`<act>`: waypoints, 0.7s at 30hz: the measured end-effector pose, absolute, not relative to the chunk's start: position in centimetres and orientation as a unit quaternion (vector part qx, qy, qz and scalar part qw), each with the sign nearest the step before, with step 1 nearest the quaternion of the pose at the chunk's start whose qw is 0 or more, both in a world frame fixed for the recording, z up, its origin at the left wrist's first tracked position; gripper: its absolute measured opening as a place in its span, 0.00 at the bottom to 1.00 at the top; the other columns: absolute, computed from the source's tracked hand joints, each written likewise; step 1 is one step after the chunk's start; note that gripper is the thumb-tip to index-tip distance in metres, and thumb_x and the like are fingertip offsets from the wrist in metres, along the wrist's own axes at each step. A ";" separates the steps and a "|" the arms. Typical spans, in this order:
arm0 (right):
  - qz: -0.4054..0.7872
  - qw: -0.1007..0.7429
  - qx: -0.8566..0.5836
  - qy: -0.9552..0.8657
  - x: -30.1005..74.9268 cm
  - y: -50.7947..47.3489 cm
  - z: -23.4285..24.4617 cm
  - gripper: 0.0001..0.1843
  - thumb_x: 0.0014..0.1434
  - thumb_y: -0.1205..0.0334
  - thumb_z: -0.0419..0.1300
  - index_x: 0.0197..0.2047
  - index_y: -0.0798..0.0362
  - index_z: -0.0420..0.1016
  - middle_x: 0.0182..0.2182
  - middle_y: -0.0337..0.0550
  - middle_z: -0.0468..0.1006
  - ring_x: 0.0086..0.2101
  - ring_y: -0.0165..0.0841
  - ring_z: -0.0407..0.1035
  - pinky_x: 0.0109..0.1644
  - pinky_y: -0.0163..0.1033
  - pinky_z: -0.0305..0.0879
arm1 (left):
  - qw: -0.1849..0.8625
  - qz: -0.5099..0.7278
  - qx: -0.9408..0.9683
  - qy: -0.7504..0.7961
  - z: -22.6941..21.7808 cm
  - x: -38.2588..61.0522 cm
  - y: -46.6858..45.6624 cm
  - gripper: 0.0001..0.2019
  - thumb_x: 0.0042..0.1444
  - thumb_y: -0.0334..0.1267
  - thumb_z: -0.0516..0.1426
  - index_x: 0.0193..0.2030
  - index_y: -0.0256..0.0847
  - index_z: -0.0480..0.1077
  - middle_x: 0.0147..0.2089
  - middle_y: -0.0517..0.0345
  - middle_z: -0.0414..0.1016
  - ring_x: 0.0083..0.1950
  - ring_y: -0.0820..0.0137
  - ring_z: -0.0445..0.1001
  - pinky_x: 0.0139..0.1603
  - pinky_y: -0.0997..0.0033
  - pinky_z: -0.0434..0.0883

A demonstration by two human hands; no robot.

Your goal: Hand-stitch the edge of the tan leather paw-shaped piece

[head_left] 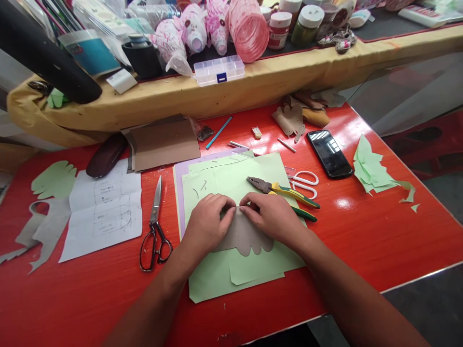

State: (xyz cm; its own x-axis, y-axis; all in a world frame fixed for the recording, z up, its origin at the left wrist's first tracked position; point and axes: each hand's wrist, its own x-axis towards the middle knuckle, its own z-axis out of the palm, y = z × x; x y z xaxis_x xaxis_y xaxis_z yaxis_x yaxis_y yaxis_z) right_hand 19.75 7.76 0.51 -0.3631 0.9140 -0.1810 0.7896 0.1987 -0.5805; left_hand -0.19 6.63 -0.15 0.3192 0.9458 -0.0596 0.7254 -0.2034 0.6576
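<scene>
My left hand [208, 224] and my right hand [269, 217] rest side by side on a grey-brown scalloped paper cut-out [249, 241]. Both hands pinch its top edge, fingertips almost touching. The cut-out lies on a stack of light green paper sheets [235, 274] over lilac sheets, on the red table [361, 241]. Yellow-and-green pliers [285, 193] lie just beyond my right hand. White-handled scissors [304, 183] sit beside the pliers.
Black-handled scissors [155, 226] lie left of the paper stack, next to a folded white sheet [103, 209]. A phone [329, 153], green paper scraps [372, 168], cardboard [162, 142] and a blue pencil [219, 132] lie farther back. Painted bottles and jars crowd the raised shelf [253, 82].
</scene>
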 end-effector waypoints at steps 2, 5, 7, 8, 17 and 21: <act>0.305 0.100 -0.556 -0.767 19.7 7.8 0.6 0.07 0.68 0.59 0.62 0.43 0.47 0.82 0.32 0.40 0.85 0.32 0.36 0.76 0.34 0.36 0.57 | 0.298 0.179 0.756 0.555 -0.1 -0.2 6.7 0.04 0.66 0.33 0.57 0.40 0.43 0.73 0.39 0.59 0.78 0.42 0.64 0.72 0.45 0.61 0.68; 0.304 0.101 -0.557 -0.766 19.7 7.8 0.6 0.07 0.68 0.59 0.62 0.43 0.47 0.82 0.32 0.40 0.85 0.31 0.35 0.75 0.33 0.36 0.57 | 0.289 0.170 0.761 0.555 -0.2 -0.1 6.7 0.04 0.66 0.33 0.57 0.39 0.43 0.72 0.39 0.59 0.78 0.42 0.64 0.72 0.45 0.61 0.68; 0.304 0.102 -0.556 -0.766 19.8 7.8 0.6 0.07 0.68 0.59 0.62 0.43 0.48 0.82 0.32 0.40 0.85 0.31 0.35 0.75 0.33 0.36 0.56 | 0.289 0.169 0.762 0.555 -0.2 -0.1 6.7 0.04 0.66 0.33 0.57 0.39 0.43 0.72 0.39 0.59 0.78 0.42 0.64 0.71 0.44 0.61 0.68; 0.305 0.103 -0.555 -0.767 19.8 7.8 0.6 0.07 0.68 0.59 0.62 0.43 0.48 0.82 0.32 0.40 0.85 0.31 0.35 0.74 0.33 0.36 0.56 | 0.290 0.169 0.761 0.555 -0.2 -0.1 6.7 0.04 0.66 0.33 0.57 0.39 0.43 0.72 0.39 0.59 0.78 0.42 0.64 0.71 0.44 0.61 0.67; 0.292 0.108 -0.558 -0.769 19.7 7.7 0.4 0.09 0.69 0.57 0.61 0.45 0.48 0.83 0.32 0.39 0.85 0.31 0.34 0.74 0.34 0.36 0.55 | 0.288 0.172 0.759 0.558 -0.4 -0.1 6.6 0.04 0.66 0.34 0.56 0.39 0.43 0.73 0.39 0.59 0.78 0.42 0.64 0.71 0.44 0.61 0.67; 0.284 0.103 -0.561 -0.771 19.7 7.8 0.3 0.08 0.69 0.57 0.62 0.44 0.47 0.83 0.31 0.38 0.84 0.31 0.34 0.74 0.33 0.36 0.54 | 0.289 0.172 0.759 0.558 -0.4 -0.1 6.6 0.05 0.66 0.35 0.56 0.39 0.42 0.73 0.39 0.59 0.78 0.42 0.63 0.71 0.44 0.61 0.67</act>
State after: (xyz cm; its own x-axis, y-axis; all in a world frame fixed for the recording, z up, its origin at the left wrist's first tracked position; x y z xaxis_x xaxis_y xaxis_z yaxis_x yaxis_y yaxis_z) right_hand 19.65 7.75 0.30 -0.3495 0.9232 -0.1600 0.8057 0.2089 -0.5542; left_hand -0.09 6.63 -0.41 0.3185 0.9459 -0.0614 0.7469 -0.2106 0.6307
